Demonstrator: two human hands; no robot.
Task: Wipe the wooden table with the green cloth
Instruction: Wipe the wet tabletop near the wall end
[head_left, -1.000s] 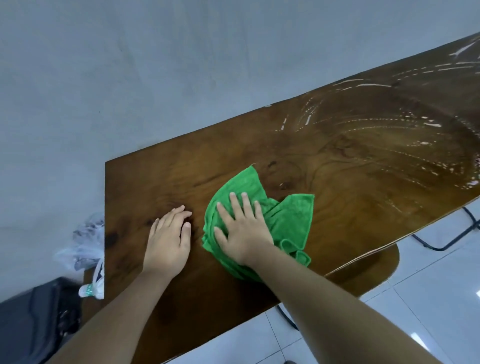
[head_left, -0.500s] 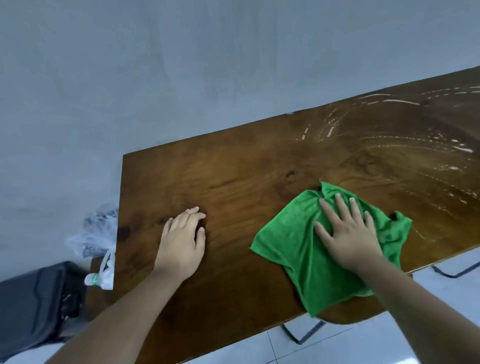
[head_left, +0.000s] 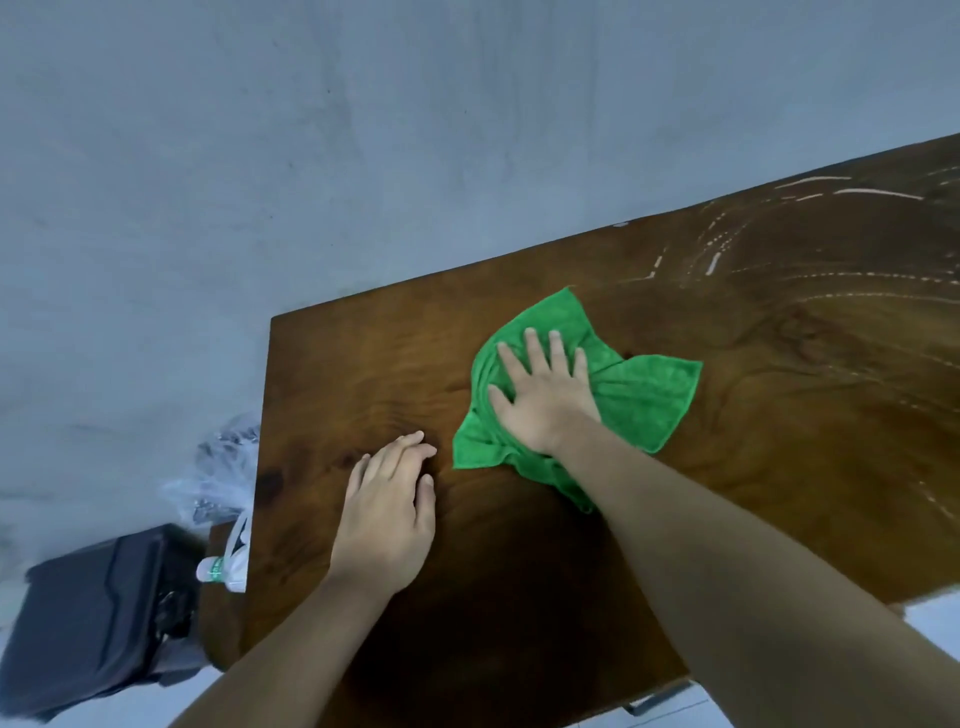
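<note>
— Green cloth (head_left: 644, 400) is lying bunched on the wooden worktop (head_left: 363, 374), toward the back edge and a little left of the middle, and we are pressing it down with our right hand (head_left: 545, 395). That grip is spread, fingers apart and palm flat on the fabric, not clamped around it.

— And our left hand (head_left: 387, 519)?

— It is resting flat on the bare wood just beside the cloth's near-left corner, fingers loosely together, holding nothing. We are judging that it is only bracing us.

— Which step are we in?

— We are wiping, mid-stroke as far as we can judge. Pale wet streaks (head_left: 727, 249) are curving across the right part of the worktop, while the wood around our hands is looking dark and even. Whether that darker patch is finished or untouched, we cannot tell.

— What is the next move calling for?

— We are thinking it calls for steady downward pressure so the loose right flap trails flat rather than folding under, and a sweep toward the streaked side. Beyond the left edge a plastic bag (head_left: 218, 478) and a bottle (head_left: 223, 569) are sitting low, near a dark case (head_left: 88, 613), so we are keeping strokes short of that edge.
</note>
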